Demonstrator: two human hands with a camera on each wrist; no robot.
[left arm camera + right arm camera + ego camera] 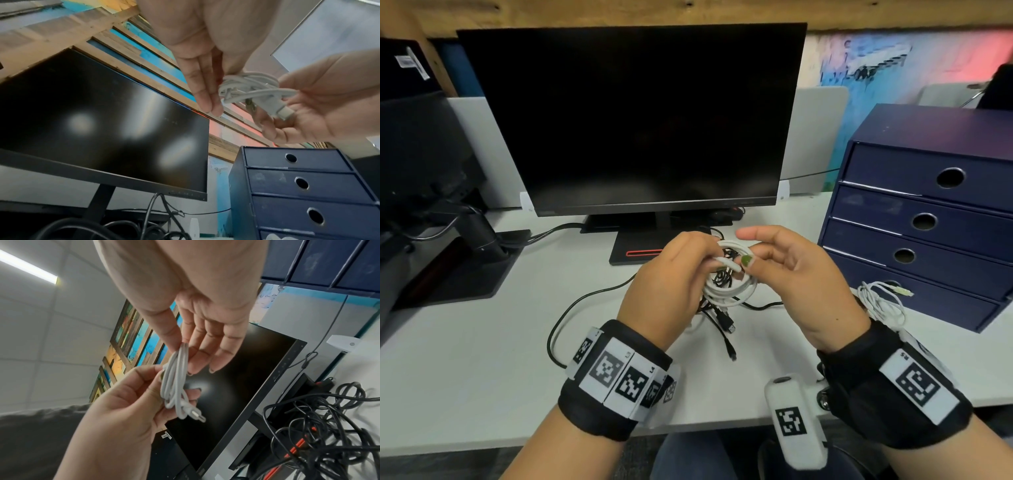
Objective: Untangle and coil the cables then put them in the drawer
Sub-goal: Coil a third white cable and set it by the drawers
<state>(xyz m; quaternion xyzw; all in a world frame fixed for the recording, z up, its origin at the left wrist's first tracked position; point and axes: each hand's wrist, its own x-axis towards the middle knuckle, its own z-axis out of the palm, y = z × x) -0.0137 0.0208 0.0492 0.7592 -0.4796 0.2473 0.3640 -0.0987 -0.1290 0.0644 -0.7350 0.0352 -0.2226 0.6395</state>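
A white cable (729,291) wound into a small coil is held above the desk between both hands. My left hand (719,263) pinches one side of the coil (172,386) between thumb and fingers. My right hand (753,250) pinches the top of the loops (184,350) between thumb and forefinger, its other fingers spread straight. The cable's plug (284,113) hangs loose by the right palm. A tangle of black cables (719,308) lies on the desk under the hands. The dark blue drawer unit (928,219) stands at the right.
A second white cable (880,301) lies bunched against the lowest drawer front. A black monitor (654,120) on its stand fills the back of the white desk (465,359). One black lead (571,308) loops towards the front left. Another monitor arm stands far left.
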